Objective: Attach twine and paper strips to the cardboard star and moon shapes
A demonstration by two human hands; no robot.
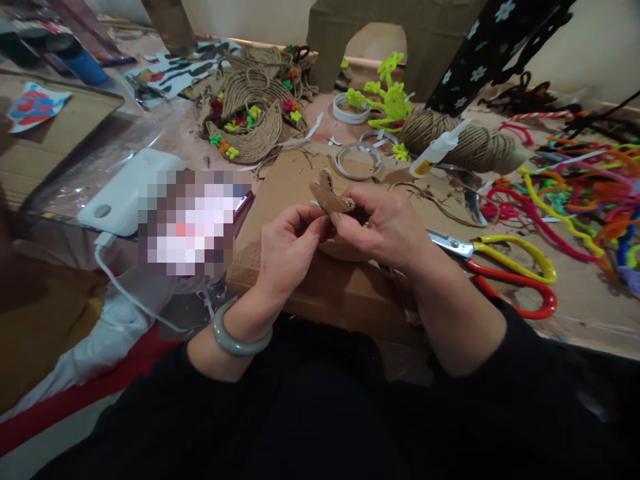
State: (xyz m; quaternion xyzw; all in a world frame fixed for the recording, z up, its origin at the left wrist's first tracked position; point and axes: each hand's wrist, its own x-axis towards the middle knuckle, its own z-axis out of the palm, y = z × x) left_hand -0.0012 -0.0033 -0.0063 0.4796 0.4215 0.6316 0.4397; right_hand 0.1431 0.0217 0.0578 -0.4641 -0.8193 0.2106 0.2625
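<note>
Between both hands is a small curved piece of cut cardboard (pixel 327 193), raised above a flat cardboard box (pixel 280 193). My left hand (pixel 293 243), with a pale bangle on its wrist, pinches the piece's lower end; a bit of white shows at the fingertips. My right hand (pixel 383 223) grips the right side, thumb on the front. Parts of the piece are hidden by the fingers. Beside my right forearm lie scissors (pixel 515 267) with one yellow and one red handle. A white glue bottle (pixel 435 152) leans against a roll of twine (pixel 465 140) behind.
Tape rings (pixel 357 161) lie behind my hands. Coiled twine pieces with coloured flowers (pixel 250 107) are at the back. Colourful pipe cleaners (pixel 560 193) spread across the right. A white power bank (pixel 130 190) and a blurred-out phone (pixel 190 223) sit left, near another person's sleeve (pixel 95 353).
</note>
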